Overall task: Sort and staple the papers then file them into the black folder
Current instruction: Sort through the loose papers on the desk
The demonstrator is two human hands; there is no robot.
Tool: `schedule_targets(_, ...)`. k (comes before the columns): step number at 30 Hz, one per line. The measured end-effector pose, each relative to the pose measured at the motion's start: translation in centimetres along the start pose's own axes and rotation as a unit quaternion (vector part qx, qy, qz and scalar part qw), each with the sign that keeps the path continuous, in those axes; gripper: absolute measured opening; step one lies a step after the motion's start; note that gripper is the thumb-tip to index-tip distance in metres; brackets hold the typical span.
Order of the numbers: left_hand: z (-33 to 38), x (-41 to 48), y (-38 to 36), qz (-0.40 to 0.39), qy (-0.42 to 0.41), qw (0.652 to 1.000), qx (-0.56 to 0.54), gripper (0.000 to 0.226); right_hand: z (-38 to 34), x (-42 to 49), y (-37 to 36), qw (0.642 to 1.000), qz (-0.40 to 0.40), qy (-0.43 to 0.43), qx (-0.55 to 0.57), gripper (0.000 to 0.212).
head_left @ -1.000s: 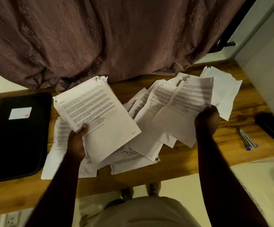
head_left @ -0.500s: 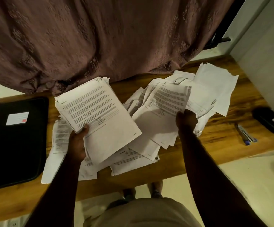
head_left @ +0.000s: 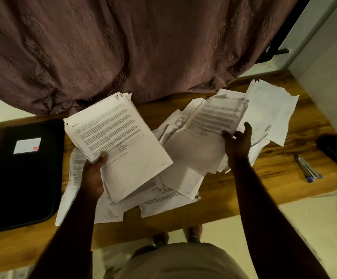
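My left hand (head_left: 94, 174) grips a stack of printed sheets (head_left: 121, 141) by its lower left edge and holds it above the table. My right hand (head_left: 238, 143) pinches one printed sheet (head_left: 209, 129) at its right edge, lifted over the loose pile of papers (head_left: 171, 200) spread across the middle of the table. The black folder (head_left: 22, 176) lies closed at the left with a white label on its cover. At the far right edge lies a black stapler (head_left: 336, 151).
The wooden table (head_left: 274, 178) runs across the view. Pens (head_left: 306, 170) lie right of the papers, next to the stapler. A brown curtain (head_left: 133, 47) hangs behind the table and touches its back edge. A white wall (head_left: 328, 77) closes the right side.
My right hand has carried its sheet leftward from the right part of the pile toward the middle. The left hand's stack has stayed in place.
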State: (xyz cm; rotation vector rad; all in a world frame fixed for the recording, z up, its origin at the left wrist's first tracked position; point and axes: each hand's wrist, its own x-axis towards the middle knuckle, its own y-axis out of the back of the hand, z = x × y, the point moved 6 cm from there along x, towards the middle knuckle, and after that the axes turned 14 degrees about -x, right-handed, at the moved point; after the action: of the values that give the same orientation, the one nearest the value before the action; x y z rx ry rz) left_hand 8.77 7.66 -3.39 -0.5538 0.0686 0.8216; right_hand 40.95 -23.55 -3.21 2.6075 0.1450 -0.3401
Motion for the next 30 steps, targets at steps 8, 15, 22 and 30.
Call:
schedule_targets(8, 3.2, 0.1, -1.0, 0.005, -0.047, 0.997, -0.057, 0.044, -6.3, -4.1, -4.3, 0.947, -0.179, 0.116, 0.241, 0.031)
schedule_targets(15, 5.1, 0.3, 0.1, 0.01, -0.045, 0.998, -0.038, 0.049, -4.4, -9.1, -14.4, 0.943, -0.304, 0.04, 0.133, 0.025)
schedule_targets(22, 4.6, -0.4, 0.3, 0.014, -0.092, 0.995, 0.032, 0.044, -1.6, -10.2, -18.1, 0.963, -0.265, -0.012, -0.056, 0.042)
schedule_targets(30, 3.3, -0.6, 0.1, 0.032, -0.07, 0.997, 0.022, 0.043, -2.4, -5.8, -12.3, 0.949, -0.054, 0.096, -0.294, 0.049)
